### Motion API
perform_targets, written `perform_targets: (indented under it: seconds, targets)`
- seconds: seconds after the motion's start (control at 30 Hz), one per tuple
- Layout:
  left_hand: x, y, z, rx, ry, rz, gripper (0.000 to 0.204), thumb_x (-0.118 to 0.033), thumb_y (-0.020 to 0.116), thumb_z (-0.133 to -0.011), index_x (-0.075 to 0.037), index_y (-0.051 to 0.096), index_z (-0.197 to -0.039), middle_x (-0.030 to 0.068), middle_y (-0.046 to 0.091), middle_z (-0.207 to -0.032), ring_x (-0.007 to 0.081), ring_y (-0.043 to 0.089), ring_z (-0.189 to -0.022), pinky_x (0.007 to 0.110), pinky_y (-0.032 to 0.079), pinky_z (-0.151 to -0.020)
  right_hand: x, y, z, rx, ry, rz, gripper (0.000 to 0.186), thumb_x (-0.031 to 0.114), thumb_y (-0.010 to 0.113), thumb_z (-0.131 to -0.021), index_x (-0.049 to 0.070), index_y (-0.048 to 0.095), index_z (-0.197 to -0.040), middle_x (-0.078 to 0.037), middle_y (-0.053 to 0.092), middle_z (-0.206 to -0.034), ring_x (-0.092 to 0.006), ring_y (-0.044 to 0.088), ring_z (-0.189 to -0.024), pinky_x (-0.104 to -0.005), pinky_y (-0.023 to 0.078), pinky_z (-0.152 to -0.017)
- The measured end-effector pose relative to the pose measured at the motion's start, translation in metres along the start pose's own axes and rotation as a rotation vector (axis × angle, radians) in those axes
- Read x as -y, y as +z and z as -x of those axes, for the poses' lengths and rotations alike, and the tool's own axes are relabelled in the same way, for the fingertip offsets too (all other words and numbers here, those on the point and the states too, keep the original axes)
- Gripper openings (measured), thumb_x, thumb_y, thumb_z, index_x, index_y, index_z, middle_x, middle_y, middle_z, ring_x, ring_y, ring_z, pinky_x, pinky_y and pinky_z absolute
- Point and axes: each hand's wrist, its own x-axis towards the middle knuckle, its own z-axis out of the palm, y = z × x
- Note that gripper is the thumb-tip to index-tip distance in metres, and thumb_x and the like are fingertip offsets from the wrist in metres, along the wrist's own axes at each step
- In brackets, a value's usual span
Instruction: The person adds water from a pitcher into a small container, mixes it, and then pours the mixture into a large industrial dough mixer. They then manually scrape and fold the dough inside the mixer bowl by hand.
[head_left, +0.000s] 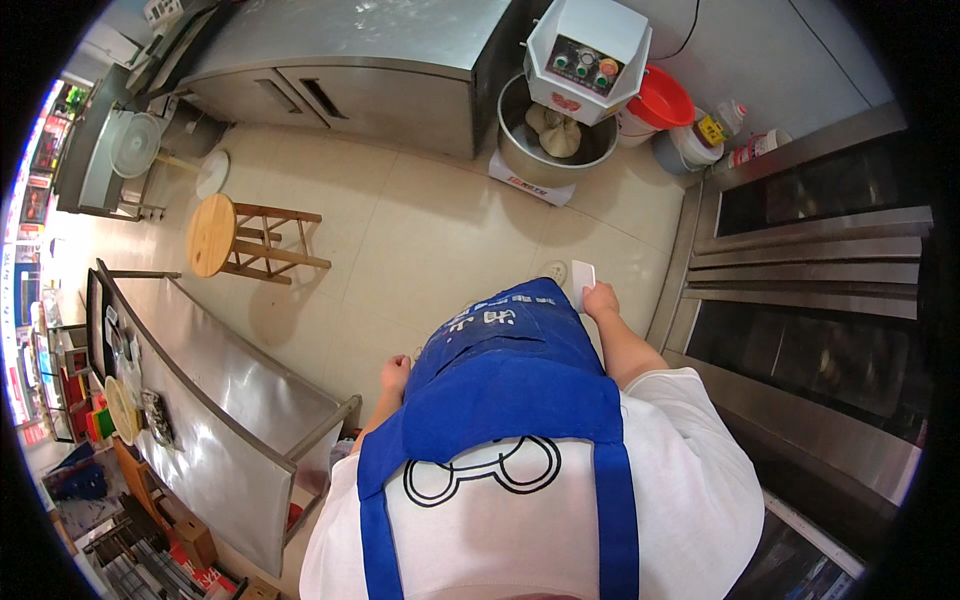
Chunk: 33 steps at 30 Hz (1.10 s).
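My right hand (600,299) is closed around a flat white dough scraper (583,277), held out beside the blue apron (500,390) I wear. On the other side of the apron hangs my left hand (396,373), its fingers curled and nothing showing in them. Ahead, on the floor, stands a dough mixer (585,60) with a steel bowl (515,150). A lump of pale dough (560,138) sits in that bowl, well beyond both hands.
A wooden stool (211,236) stands ahead on the left. Nearer left is a steel table (215,440). Steel ovens (810,265) line the right side. A steel counter (340,45) stands at the back, and a red basin (662,98) is beside the mixer.
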Motion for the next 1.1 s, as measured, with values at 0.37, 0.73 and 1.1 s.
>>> perform_targets:
  seconds: [0.37, 0.73, 1.1]
  targets:
    - [-0.027, -0.010, -0.010, 0.004, 0.039, -0.017, 0.033, -0.031, 0.058, -0.085, -0.005, 0.068, -0.103, 0.0170, 0.069, -0.098, 0.0297, 0.065, -0.095, 0.038, 0.050, -0.085, -0.002, -0.005, 0.003, 0.048, 0.063, 0.029, 0.039, 0.033, 0.049, -0.088, 0.007, 0.062, -0.114, -0.019, 0.057, -0.119, -0.0335, 0.058, -0.109, -0.0439, 0.047, -0.092]
    - [-0.028, -0.004, -0.017, 0.009, 0.055, -0.046, 0.033, -0.031, 0.059, -0.084, -0.005, 0.068, -0.103, 0.0162, 0.069, -0.098, 0.0289, 0.066, -0.094, 0.038, 0.050, -0.085, -0.019, 0.001, 0.006, -0.033, 0.051, -0.017, 0.041, 0.030, 0.050, -0.084, 0.000, 0.064, -0.109, -0.025, 0.060, -0.112, -0.0386, 0.059, -0.104, -0.0447, 0.047, -0.091]
    - [-0.023, 0.000, -0.017, 0.026, 0.050, -0.067, 0.033, -0.031, 0.059, -0.084, -0.005, 0.068, -0.104, 0.0165, 0.069, -0.099, 0.0289, 0.066, -0.094, 0.038, 0.051, -0.084, -0.014, -0.008, 0.006, 0.045, 0.064, 0.026, 0.039, 0.033, 0.051, -0.088, 0.007, 0.062, -0.114, -0.020, 0.058, -0.117, -0.0342, 0.058, -0.108, -0.0440, 0.048, -0.091]
